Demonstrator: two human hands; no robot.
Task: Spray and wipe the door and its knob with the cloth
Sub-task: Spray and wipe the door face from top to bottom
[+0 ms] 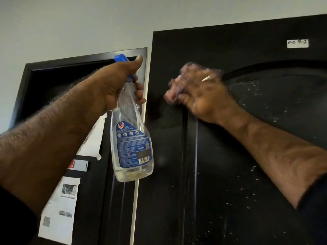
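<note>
High on door [230, 156], right hand [203, 96] presses cloth [174, 91]; left hand [115, 85] grips spray bottle [131, 138].

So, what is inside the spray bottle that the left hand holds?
The spray bottle is clear plastic: only a shallow layer of pale liquid sits at its bottom. The blue label hides part of the middle, and the left hand covers the neck.
</note>
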